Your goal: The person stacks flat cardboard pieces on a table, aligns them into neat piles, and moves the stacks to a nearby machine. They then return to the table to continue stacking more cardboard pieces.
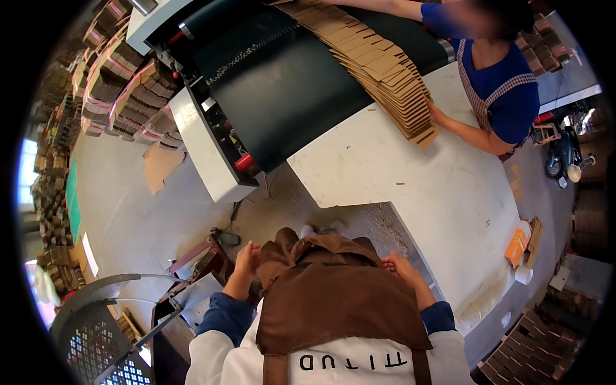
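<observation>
My left hand (248, 259) is beside the left edge of my brown apron (340, 308), its fingers loosely curled with nothing seen in them. On the apron's other side my right hand (399, 264) is also curled, fingertips close to the cloth; I see nothing held in it. Ahead, a long fanned row of flat brown cardboard pieces (378, 70) runs from a dark green conveyor belt (289, 90) onto a white table (410, 167). A co-worker in a blue shirt and checked apron has one hand (438, 114) at the row's near end and the other arm stretched over the belt.
Bundled cardboard stacks (119, 90) stand at the left. A perforated dark metal chair (102, 333) is at lower left, near a red metal frame (202, 256). An orange-and-white box (517, 244) and a white roll (523, 275) lie at the table's right edge. A scooter (564, 154) is farther right.
</observation>
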Tool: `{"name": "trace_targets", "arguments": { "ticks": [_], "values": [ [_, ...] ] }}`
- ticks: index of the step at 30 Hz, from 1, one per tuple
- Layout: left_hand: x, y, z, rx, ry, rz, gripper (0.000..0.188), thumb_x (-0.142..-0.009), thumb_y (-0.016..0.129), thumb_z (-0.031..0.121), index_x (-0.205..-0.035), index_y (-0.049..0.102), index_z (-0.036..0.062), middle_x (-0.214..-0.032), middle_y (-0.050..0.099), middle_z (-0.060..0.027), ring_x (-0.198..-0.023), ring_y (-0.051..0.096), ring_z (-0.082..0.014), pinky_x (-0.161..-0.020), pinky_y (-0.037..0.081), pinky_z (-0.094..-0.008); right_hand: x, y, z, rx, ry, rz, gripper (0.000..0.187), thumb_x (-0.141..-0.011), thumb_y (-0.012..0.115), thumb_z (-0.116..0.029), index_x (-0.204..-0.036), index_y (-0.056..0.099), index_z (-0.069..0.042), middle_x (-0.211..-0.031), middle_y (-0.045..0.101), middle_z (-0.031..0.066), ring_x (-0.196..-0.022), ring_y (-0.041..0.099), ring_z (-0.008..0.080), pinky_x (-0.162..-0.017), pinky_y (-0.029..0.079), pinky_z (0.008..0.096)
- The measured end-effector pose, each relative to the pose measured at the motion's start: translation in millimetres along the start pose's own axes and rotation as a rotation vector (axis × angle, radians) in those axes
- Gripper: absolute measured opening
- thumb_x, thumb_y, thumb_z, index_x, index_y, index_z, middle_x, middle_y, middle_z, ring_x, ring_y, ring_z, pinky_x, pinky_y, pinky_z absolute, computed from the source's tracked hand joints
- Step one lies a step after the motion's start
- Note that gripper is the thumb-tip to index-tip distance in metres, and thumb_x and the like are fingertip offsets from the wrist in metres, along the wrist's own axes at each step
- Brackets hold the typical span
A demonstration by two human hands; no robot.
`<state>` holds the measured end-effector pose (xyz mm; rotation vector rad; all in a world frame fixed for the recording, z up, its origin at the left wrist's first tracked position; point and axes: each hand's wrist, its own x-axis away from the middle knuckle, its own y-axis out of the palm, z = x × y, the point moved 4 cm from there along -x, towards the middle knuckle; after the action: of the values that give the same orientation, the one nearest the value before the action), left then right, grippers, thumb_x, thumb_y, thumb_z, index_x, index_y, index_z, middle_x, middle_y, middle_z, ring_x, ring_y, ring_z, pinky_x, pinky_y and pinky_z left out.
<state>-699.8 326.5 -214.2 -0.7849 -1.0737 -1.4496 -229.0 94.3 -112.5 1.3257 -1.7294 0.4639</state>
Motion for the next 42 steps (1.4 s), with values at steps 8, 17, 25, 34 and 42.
{"name": "trace_targets", "arguments": {
  "ticks": [8, 17, 25, 34, 42],
  "values": [
    [99.4, 214.4, 72.0, -1.291, 1.014, -0.406, 0.029, -0.08, 0.072, 0.026, -0.098, 0.065, 0.0048, -0.111, 0.061, -0.0147, -0.112, 0.053, -0.0322, -0.099, 0.04, -0.0417, -40.0, -74.7, 7.4, 0.252, -0.265, 0.454, 0.023, -0.093, 0.06, -0.024, -0.089, 0.065, -0.002, -0.077, 0.066, 0.0072, -0.065, 0.06, 0.0138, -0.062, 0.05, 0.0264],
    [107.0, 250.9, 103.9, -1.482, 0.936, -0.536, 0.01, -0.083, 0.066, 0.013, -0.09, 0.064, 0.007, -0.108, 0.066, -0.009, -0.106, 0.058, -0.0279, -0.092, 0.044, -0.0402, -4.9, 12.8, -45.5, 0.474, 0.029, -0.026, 0.031, -0.094, 0.061, -0.031, -0.082, 0.064, -0.003, -0.072, 0.063, 0.0025, -0.064, 0.058, 0.0112, -0.061, 0.048, 0.0273],
    [132.4, 232.7, 140.1, -1.061, 0.468, -0.593, 0.016, -0.089, 0.064, 0.008, -0.104, 0.065, 0.0013, -0.108, 0.066, -0.0052, -0.099, 0.058, -0.0127, -0.087, 0.047, -0.0277, 1.1, -13.7, -33.9, -0.043, -0.287, 0.155, 0.02, -0.092, 0.063, -0.024, -0.091, 0.065, -0.004, -0.082, 0.065, -0.0003, -0.075, 0.059, 0.0083, -0.071, 0.048, 0.0255],
    [187.2, 175.4, 119.9, -1.38, 0.224, -0.746, 0.027, -0.086, 0.065, 0.006, -0.113, 0.063, 0.0009, -0.093, 0.068, -0.001, -0.088, 0.057, -0.0071, -0.078, 0.049, -0.0263, 74.3, 42.7, -64.4, 0.35, -0.375, -0.094, 0.024, -0.086, 0.058, -0.007, -0.11, 0.062, -0.005, -0.1, 0.067, 0.0078, -0.094, 0.062, 0.0169, -0.083, 0.049, 0.0304],
    [191.0, 207.2, 121.6, -1.127, 0.176, -0.718, 0.021, -0.087, 0.064, 0.009, -0.107, 0.063, 0.0012, -0.089, 0.068, -0.0045, -0.082, 0.056, -0.0072, -0.072, 0.049, -0.0275, 63.2, 57.1, -75.7, 0.395, -0.581, -0.265, 0.046, -0.069, 0.06, -0.001, -0.114, 0.057, -0.007, -0.103, 0.064, 0.0061, -0.099, 0.057, 0.0162, -0.089, 0.045, 0.0332]
  ]
}}
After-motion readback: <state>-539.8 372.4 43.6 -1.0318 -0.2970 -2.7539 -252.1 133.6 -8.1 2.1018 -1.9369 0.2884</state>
